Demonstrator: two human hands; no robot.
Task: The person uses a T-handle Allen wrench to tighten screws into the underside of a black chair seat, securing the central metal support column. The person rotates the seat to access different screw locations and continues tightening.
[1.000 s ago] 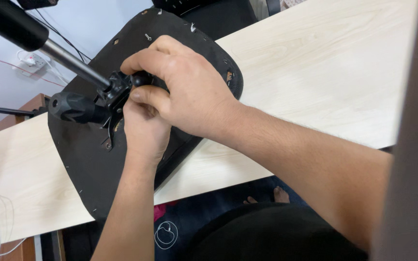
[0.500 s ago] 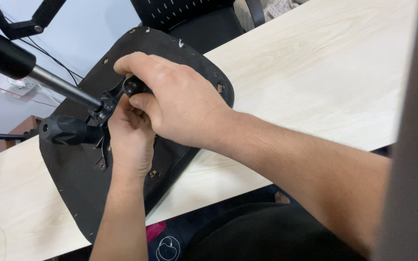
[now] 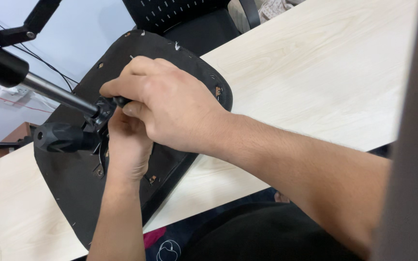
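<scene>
A black chair seat (image 3: pixel 73 193) lies upside down on a pale wooden table (image 3: pixel 325 82), its metal fitting (image 3: pixel 100 116) near the middle. The right hand (image 3: pixel 170 106) covers that fitting, fingers curled together around a small black part at its top. The left hand (image 3: pixel 129 150) reaches up from below, its fingers hidden under the right, so their grip cannot be told. A black knob (image 3: pixel 61 137) and a grey rod (image 3: pixel 54 93) stick out leftward. Another black chair (image 3: pixel 189 21) stands behind the table.
</scene>
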